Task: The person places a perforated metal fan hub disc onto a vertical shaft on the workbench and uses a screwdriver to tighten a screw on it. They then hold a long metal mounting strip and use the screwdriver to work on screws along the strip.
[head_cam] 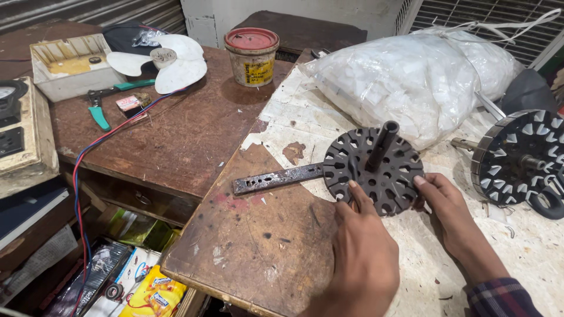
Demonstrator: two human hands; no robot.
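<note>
Black slotted disc [376, 176] near bench edge [235, 296], both hands' fingers [354, 191] gripping rim

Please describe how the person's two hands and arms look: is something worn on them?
Both hands are bare: no gloves, rings or watch show. The left hand has a bare forearm in view. The right hand ends in a dark plaid sleeve cuff, checked in blue and red.

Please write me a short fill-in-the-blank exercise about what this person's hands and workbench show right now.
1. Both hands, left hand and right hand, hold a round black perforated metal disc with an upright ____ at its centre.
2. The flat rusty perforated metal bar lies to the ____ of the disc.
3. The small tin has a ____ lid.

Missing words: tube; left; red
</note>
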